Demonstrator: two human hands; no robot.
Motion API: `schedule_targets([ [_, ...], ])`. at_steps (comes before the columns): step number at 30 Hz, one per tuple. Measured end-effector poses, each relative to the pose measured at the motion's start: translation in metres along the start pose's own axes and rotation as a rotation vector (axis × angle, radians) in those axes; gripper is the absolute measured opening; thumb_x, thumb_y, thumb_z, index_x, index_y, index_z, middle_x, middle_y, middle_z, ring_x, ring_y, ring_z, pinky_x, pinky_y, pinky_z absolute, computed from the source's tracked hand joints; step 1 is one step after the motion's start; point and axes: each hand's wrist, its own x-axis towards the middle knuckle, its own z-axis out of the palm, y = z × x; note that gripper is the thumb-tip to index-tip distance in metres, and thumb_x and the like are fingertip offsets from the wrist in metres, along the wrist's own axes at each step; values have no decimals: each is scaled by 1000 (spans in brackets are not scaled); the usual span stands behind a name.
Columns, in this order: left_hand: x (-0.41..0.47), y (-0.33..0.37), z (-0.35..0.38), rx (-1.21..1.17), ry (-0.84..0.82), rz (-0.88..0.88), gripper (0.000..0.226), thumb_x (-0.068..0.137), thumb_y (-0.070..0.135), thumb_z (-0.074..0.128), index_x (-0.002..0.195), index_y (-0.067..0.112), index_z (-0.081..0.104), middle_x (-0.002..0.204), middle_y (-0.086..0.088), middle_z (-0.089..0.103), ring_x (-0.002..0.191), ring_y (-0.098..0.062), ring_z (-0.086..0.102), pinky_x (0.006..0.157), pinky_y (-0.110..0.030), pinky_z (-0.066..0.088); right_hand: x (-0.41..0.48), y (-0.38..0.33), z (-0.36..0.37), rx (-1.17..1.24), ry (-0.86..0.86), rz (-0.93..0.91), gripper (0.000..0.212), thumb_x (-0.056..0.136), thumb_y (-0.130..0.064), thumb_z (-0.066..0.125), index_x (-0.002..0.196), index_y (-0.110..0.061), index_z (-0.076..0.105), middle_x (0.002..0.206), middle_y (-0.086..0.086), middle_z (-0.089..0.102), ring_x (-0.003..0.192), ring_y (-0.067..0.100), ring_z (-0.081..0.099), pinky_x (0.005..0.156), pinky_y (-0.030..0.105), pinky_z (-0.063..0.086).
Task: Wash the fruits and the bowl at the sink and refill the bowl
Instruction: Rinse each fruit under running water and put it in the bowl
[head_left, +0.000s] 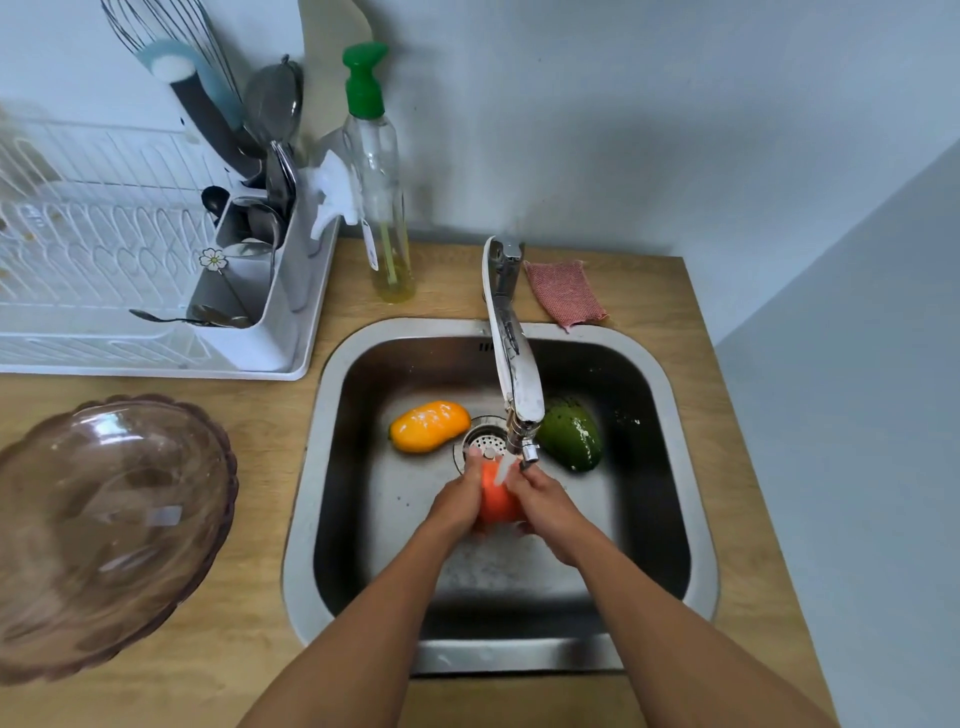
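An orange-red fruit (496, 501) sits between both my hands under running water from the tap (511, 358), over the steel sink (311, 457). My left hand (460, 501) grips its left side and my right hand (540, 501) grips its right side. A yellow-orange mango (428, 426) lies on the sink floor left of the drain. A green avocado (571, 436) lies right of the drain, partly behind the spout. The clear brownish bowl (104, 530) stands empty on the wooden counter at the left.
A white dish rack (156, 291) with utensils stands at the back left. A soap bottle (379, 176) with a green pump stands behind the sink. A pink sponge cloth (566, 293) lies right of the tap base. Walls close off the back and right.
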Motion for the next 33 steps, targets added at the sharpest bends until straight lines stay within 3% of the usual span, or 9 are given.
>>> schedule_targets([
  [5, -17, 3, 4, -271, -168, 16, 46, 92, 61, 46, 123, 31, 59, 119, -12, 66, 102, -36, 69, 85, -53, 58, 0, -6, 8, -16, 108, 10, 40, 101, -48, 26, 92, -28, 59, 86, 4, 65, 66, 16, 60, 50, 25, 45],
  [7, -16, 5, 5, -248, -173, 70, 42, 88, 59, 51, 120, 33, 61, 122, -9, 64, 105, -33, 66, 87, -54, 57, -2, -7, 11, -33, 126, 11, 45, 101, -50, 19, 96, -29, 58, 85, 2, 65, 68, 16, 61, 52, 27, 47],
  [9, -16, 10, 4, -223, -110, 85, 41, 88, 61, 51, 107, 29, 67, 111, -4, 69, 101, -24, 67, 91, -49, 56, -3, -7, 13, -79, 116, -26, 39, 102, -46, 20, 98, -34, 56, 98, -2, 65, 85, 13, 61, 69, 33, 52],
  [12, -7, 11, 2, -184, -14, 33, 69, 71, 81, 48, 103, 23, 72, 103, -4, 74, 95, -23, 70, 91, -47, 56, -8, -5, 16, -79, 59, -59, 26, 101, -39, 28, 102, -31, 53, 111, 2, 62, 98, 16, 60, 84, 41, 53],
  [16, -1, 8, 1, -141, 3, -11, 84, 57, 88, 47, 105, 23, 71, 106, -4, 72, 97, -24, 69, 91, -47, 56, -10, -2, 16, -12, 30, -69, 20, 101, -38, 36, 108, -34, 54, 113, 3, 62, 100, 21, 62, 73, 36, 54],
  [22, -13, 1, -2, -136, -254, 44, 43, 97, 54, 39, 134, 34, 46, 125, -9, 62, 106, -35, 65, 93, -47, 54, -6, 4, 7, -69, 118, 6, 51, 99, -56, 21, 90, -26, 61, 85, 12, 70, 70, 26, 66, 62, 36, 51],
  [26, -14, 4, 1, -91, -196, 136, 32, 95, 46, 50, 126, 36, 49, 124, -3, 60, 104, -28, 64, 87, -43, 54, -5, 11, 7, -117, 133, -7, 69, 94, -65, 12, 109, -21, 63, 79, 15, 72, 58, 21, 68, 53, 29, 54],
  [30, -1, 2, 2, 32, -10, 121, 72, 81, 83, 27, 111, 31, 66, 111, -4, 70, 96, -20, 66, 81, -36, 55, -9, 20, 10, -309, 106, -207, 64, 85, -76, 26, 138, -41, 32, 110, 6, 68, 85, 21, 66, 82, 39, 55],
  [33, -17, 6, 1, 5, -115, 44, 84, 88, 76, 10, 82, 19, 71, 72, -8, 70, 59, -17, 61, 54, -25, 48, -8, 21, 6, -383, 131, -247, 61, 76, -85, 30, 122, -45, 42, 108, 3, 68, 93, 24, 67, 88, 49, 54],
])
